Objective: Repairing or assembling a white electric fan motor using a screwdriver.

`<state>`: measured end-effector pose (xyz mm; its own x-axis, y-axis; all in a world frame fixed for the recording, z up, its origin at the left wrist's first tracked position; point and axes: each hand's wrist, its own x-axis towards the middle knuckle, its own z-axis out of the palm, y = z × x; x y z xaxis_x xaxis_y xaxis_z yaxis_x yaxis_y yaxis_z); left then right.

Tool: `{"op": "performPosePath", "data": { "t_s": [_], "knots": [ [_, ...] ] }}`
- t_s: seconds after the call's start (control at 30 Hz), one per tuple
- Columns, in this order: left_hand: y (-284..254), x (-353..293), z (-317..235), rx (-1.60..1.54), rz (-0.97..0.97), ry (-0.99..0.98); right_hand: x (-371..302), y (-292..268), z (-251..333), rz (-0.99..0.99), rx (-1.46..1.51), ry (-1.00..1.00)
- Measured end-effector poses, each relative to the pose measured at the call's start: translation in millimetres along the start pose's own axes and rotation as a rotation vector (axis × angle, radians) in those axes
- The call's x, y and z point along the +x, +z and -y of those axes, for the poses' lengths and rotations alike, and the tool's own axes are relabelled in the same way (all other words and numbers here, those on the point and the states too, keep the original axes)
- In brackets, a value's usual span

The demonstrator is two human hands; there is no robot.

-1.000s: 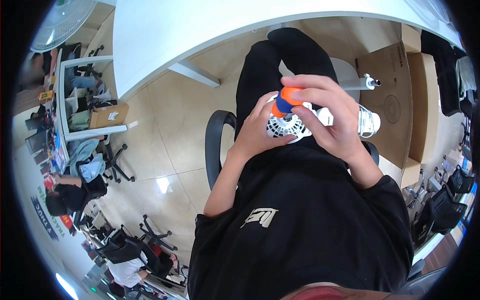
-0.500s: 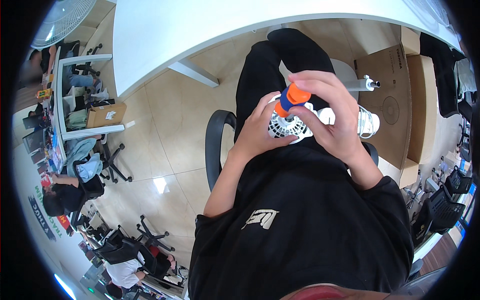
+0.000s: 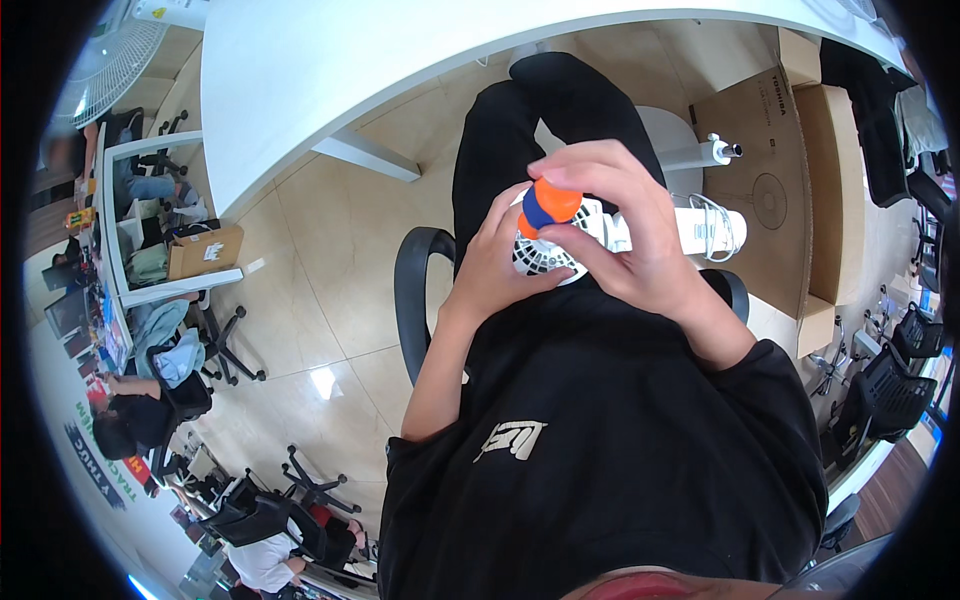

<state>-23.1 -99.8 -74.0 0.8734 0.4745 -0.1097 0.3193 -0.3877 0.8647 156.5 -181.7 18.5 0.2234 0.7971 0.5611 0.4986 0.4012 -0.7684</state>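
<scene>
A white slotted fan motor housing rests above my lap. Around its left side my left hand is closed, thumb along the near edge. My right hand pinches the orange and blue handle of a screwdriver between thumb and fingers. The screwdriver stands over the housing; its tip is hidden behind the handle. To the right, the white fan body with a bundled white cord joins the housing.
A white table curves across the front. Right of my legs are a white pole and an open cardboard box. A black armrest is at my left. Other people sit at desks on the far left.
The whole view has shifted slightly, so my hands and the fan appear farther left. The screwdriver handle has tilted a little to the right; both grips stay as they were.
</scene>
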Motion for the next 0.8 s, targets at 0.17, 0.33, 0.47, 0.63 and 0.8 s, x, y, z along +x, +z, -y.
{"op": "performPosePath", "data": {
  "t_s": [0.17, 0.33, 0.47, 0.63, 0.8],
  "knots": [
    [3.8, 0.1, 4.3, -0.029, 0.0, -0.004, -8.5, 8.1, -6.1, -0.071, -0.07, 0.017],
    [1.8, 1.4, -1.9, -0.055, -0.043, 0.04, -2.1, -5.3, -1.5, 0.055, -0.058, -0.036],
    [2.3, 1.2, 2.2, 0.009, -0.026, 0.059, -2.4, -5.9, 1.6, 0.052, -0.045, -0.029],
    [3.7, -1.2, 1.1, -0.05, -0.036, -0.001, -9.1, 2.6, -1.7, 0.018, -0.1, -0.01],
    [4.3, 3.0, 1.8, -0.06, -0.078, 0.075, -2.2, 0.6, 7.6, 0.006, -0.116, 0.027]
  ]
}}
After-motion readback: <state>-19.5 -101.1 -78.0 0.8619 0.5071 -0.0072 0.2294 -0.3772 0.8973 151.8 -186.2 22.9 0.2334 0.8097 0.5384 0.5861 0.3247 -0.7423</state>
